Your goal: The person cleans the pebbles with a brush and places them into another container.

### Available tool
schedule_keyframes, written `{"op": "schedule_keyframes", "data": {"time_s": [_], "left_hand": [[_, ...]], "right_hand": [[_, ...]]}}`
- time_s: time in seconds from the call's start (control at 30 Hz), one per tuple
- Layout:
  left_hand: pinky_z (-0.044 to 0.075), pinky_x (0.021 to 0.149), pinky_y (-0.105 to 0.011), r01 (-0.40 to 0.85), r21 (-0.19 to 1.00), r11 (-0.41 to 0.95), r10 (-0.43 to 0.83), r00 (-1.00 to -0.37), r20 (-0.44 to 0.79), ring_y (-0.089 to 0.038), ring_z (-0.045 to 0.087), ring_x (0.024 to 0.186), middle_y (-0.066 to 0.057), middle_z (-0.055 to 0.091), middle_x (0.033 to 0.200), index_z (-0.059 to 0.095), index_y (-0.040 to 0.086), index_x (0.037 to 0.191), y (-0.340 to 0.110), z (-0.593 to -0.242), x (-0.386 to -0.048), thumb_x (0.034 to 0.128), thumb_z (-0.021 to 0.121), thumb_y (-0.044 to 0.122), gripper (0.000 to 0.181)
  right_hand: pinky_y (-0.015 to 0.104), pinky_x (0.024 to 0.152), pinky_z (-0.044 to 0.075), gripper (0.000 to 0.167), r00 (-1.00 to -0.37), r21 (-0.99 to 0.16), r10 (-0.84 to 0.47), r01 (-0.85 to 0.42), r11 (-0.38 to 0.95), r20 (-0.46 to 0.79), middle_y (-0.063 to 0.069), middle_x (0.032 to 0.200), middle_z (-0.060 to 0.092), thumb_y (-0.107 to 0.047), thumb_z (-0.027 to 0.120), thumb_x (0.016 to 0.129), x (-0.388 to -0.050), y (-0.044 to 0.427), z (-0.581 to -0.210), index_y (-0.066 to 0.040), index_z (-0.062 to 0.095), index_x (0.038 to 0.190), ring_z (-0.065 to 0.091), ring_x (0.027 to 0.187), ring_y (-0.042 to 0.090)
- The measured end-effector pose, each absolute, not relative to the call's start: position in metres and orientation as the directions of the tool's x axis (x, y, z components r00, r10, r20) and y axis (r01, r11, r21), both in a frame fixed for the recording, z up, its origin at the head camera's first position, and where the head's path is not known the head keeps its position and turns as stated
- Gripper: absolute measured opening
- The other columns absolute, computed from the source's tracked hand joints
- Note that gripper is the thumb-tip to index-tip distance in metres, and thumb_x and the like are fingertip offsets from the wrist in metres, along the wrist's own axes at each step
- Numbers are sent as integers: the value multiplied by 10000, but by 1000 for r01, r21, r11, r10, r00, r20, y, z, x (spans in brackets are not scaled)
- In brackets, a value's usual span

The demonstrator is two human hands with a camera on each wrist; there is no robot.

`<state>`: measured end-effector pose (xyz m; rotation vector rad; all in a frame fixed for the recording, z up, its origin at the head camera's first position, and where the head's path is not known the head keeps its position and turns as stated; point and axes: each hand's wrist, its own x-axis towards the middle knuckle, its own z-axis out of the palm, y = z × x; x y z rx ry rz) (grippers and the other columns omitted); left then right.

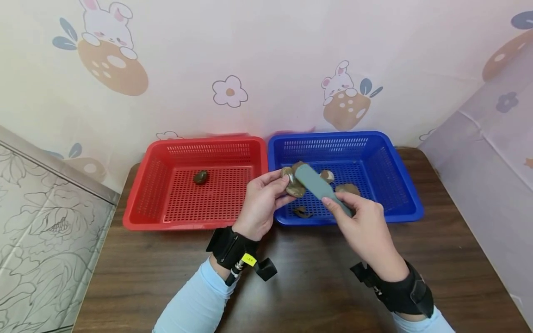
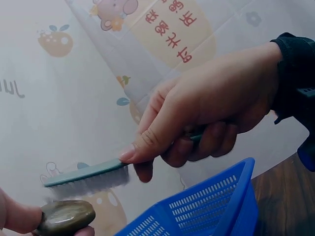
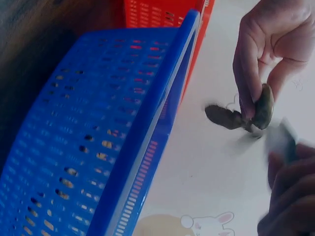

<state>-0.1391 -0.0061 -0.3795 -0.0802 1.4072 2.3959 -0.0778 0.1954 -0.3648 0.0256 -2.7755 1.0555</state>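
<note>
My left hand (image 1: pixel 261 203) pinches a glossy olive-brown oval piece (image 2: pixel 66 217), like a shell or smooth stone, over the left end of the blue basket (image 1: pixel 405 210). A second dark lobe (image 3: pixel 224 116) shows beside it in the right wrist view; whether the two are joined is unclear. My right hand (image 1: pixel 366 226) grips the handle of a green brush (image 1: pixel 314 181), thumb along its back. Its white bristles (image 2: pixel 93 183) face down, just above the piece in the left wrist view. Motion blurs the brush head in the right wrist view.
Inside the blue basket lie several brownish pieces (image 1: pixel 347 188), one with a white patch. To its left stands a red basket (image 1: pixel 137 203) with one dark olive piece (image 1: pixel 201 177) in it. Both baskets rest on a wooden table (image 1: pixel 308 286) against a patterned wall covering (image 1: pixel 275 55).
</note>
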Motion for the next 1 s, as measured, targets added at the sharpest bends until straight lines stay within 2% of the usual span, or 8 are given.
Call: {"op": "schedule_keyframes", "data": {"time_s": [0.17,0.3,0.53,0.7,0.9,1.0], "left_hand": [[544,851,-346,-339,841,-422,272,-932,-240,-215,662,1010,-106,635,1183,595,119,1219,-8,-378,-138,936,569,186,292],[535,867,-348,-319,847,-425,267,-938,-220,-216,654,1048,-98,626,1206,595,150,1230,-9,-376,-138,938,566,203,299],[534,859,-369,-337,811,-478,285,-933,-219,-255,636,1086,-122,605,1242,587,85,1237,-9,-375,-138,917,595,168,331],[539,843,-372,-328,801,-500,269,-938,-216,-259,644,1072,-135,618,1219,610,68,1204,-9,-375,-138,904,613,161,314],[525,878,-358,-358,761,-541,288,-929,-232,-242,617,1115,-106,587,1266,586,78,1239,-10,-374,-139,930,571,152,319],[508,913,-351,-371,724,-582,314,-923,-221,-227,608,1125,-127,572,1291,580,66,1248,-12,-374,-140,947,540,151,315]], "right_hand": [[250,366,282,352,-982,-684,72,-70,726,177,25,680,577,-474,556,899,-75,200,-363,-187,684,1058,392,488,113],[239,409,338,329,-991,-707,12,-84,702,130,11,702,598,-477,559,895,-74,198,-364,-210,683,1043,452,543,116],[244,389,308,341,-982,-690,70,-70,720,173,21,720,606,-480,548,901,-75,202,-363,-203,680,1047,431,542,118],[240,428,352,292,-992,-722,0,-94,685,129,5,737,616,-452,560,904,-72,202,-362,-223,679,1040,472,583,120],[244,403,322,295,-984,-716,51,-90,692,173,11,759,629,-440,560,909,-74,204,-360,-205,677,1044,449,567,117],[252,399,312,216,-987,-745,-1,-121,656,160,6,691,587,-395,580,909,-72,203,-360,-238,673,1024,423,524,128]]}}
